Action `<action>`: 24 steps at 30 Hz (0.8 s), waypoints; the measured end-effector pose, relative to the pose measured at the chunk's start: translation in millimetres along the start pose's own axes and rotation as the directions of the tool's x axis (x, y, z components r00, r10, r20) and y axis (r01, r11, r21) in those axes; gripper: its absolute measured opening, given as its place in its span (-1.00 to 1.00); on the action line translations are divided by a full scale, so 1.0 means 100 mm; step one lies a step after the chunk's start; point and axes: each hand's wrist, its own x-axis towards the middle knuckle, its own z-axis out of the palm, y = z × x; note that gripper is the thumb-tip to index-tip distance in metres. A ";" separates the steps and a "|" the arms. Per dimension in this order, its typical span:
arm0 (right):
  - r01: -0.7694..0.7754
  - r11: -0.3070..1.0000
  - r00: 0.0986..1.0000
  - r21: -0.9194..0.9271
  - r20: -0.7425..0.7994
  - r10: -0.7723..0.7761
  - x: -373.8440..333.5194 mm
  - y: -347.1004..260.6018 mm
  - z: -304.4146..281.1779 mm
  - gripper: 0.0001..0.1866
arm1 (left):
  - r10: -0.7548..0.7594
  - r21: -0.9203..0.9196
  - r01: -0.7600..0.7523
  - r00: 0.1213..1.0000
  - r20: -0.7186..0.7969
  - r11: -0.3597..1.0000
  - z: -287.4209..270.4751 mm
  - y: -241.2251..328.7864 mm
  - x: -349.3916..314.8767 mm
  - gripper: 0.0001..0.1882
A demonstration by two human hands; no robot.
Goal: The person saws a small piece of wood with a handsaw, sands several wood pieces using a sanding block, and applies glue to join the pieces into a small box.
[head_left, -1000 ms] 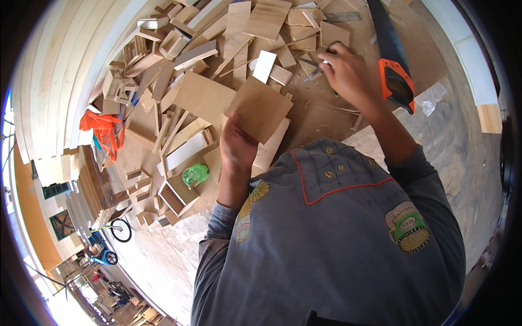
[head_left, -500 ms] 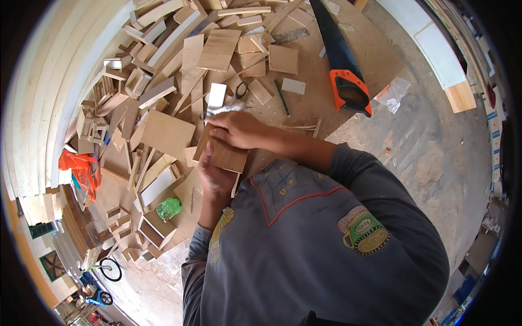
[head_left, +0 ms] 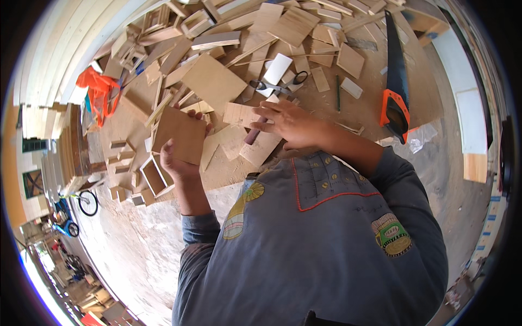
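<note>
My left hand point(head_left: 182, 168) is closed on a square light-brown wooden panel point(head_left: 179, 136), tilted up at the left of the work surface. The thumb is on its near face and the fingertips curl over its far right edge. My right hand point(head_left: 291, 124) has its fingers stretched and spread over a tool with a dark reddish-brown handle point(head_left: 252, 136). Most of that tool is under the fingers, so its kind is hidden. Beneath and beside this hand lie flat wooden pieces point(head_left: 239, 115). Black-handled scissors point(head_left: 277, 88) lie just beyond, across a white strip point(head_left: 278, 66).
Wood offcuts point(head_left: 215, 84) cover the far and left parts of the board. A handsaw point(head_left: 397, 81) with an orange and black handle lies at right, near a pencil point(head_left: 337, 93) and a plastic bag point(head_left: 421, 138). An open wooden box point(head_left: 156, 176) and an orange bag point(head_left: 100, 92) are at left.
My right hand has come off the wooden panel and moved right, over the dark-handled tool. My left hand has carried the panel left, away from my body. The whole view has shifted.
</note>
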 end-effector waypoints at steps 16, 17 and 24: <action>0.075 0.726 0.958 0.684 -0.252 0.138 0.59 -0.63 -0.85 -0.27 | 0.112 0.802 -0.430 0.899 0.424 0.416 0.09 -0.33 -0.13 -0.04; 0.005 0.904 0.948 0.428 -0.289 0.132 0.59 -0.84 -0.93 -0.27 | 0.141 0.773 -0.470 0.878 0.457 0.426 0.12 -0.36 -0.11 -0.06; -0.219 0.916 0.935 0.336 -0.196 0.295 0.67 -0.63 -1.03 -0.26 | -0.003 0.591 -0.243 0.923 0.384 0.769 0.09 -0.47 -0.03 -0.11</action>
